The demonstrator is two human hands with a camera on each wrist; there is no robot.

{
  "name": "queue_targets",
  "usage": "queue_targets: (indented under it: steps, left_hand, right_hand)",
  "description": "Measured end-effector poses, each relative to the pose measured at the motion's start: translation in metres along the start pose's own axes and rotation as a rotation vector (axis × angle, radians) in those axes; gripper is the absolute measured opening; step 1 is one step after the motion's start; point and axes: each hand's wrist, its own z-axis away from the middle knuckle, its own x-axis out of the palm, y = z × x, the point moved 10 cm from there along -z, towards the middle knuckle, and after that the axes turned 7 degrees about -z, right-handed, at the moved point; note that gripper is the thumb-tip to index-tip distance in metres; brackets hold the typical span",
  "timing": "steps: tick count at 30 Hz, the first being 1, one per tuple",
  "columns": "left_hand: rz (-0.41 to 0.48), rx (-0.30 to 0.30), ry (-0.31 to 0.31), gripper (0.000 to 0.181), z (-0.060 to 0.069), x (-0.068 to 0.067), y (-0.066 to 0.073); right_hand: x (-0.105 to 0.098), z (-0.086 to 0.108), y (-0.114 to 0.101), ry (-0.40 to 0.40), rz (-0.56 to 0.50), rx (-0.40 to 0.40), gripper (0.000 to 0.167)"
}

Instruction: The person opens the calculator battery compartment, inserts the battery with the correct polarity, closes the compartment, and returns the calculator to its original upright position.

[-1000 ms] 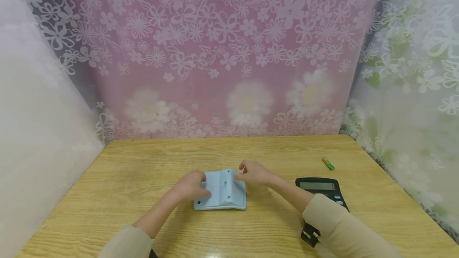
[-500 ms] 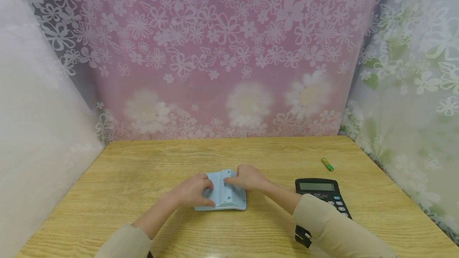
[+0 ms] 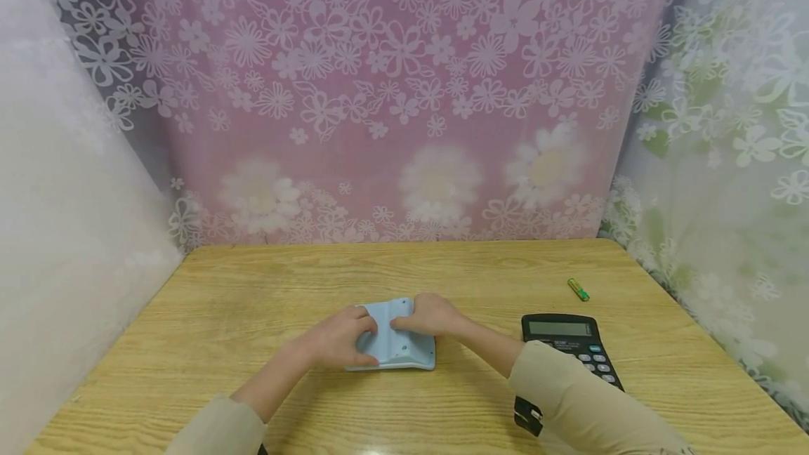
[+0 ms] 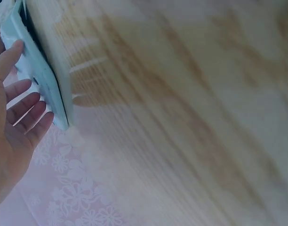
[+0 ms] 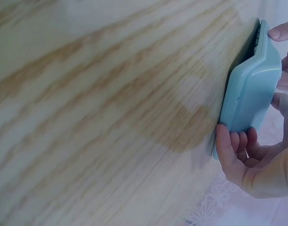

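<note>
A light blue device (image 3: 385, 350) lies with its ridged, screwed side up on the wooden table. My left hand (image 3: 338, 339) holds its left part, the thumb at the near edge; in the left wrist view the other fingers of that hand (image 4: 14, 108) lie loosely bent along the device's side (image 4: 40, 70). From the right, my right hand (image 3: 432, 314) grips the far right part, its thumb pressed on the raised ridge. In the right wrist view the fingers of this hand (image 5: 257, 165) bend against the end of the device (image 5: 252, 94). What lies under the right thumb is hidden.
A black calculator (image 3: 559, 328) lies on the right of the table (image 3: 265, 279), partly covered by the right sleeve. Behind it is a green and yellow battery (image 3: 578, 290). Flowered curtains (image 3: 379, 90) stand behind and at the sides.
My right hand has moved left and closed onto the device's ridge, thumb down. My left thumb has shifted slightly right and down to the near edge. The device has barely moved.
</note>
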Motion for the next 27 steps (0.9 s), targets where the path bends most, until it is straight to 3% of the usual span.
queue_targets:
  steps: [13, 18, 27]
  left_hand:
    - [-0.242, 0.135, -0.011, 0.048, 0.005, 0.008, 0.015]
    - [-0.243, 0.134, -0.012, 0.047, 0.006, 0.009, 0.015]
    - [-0.134, 0.104, 0.023, 0.046, 0.008, 0.010, 0.009]
  right_hand:
    - [0.002, 0.001, 0.000, 0.010, 0.022, 0.025, 0.042]
    - [0.001, 0.003, -0.004, 0.022, 0.048, 0.018, 0.041]
    - [0.001, 0.002, -0.007, 0.018, 0.065, 0.005, 0.038]
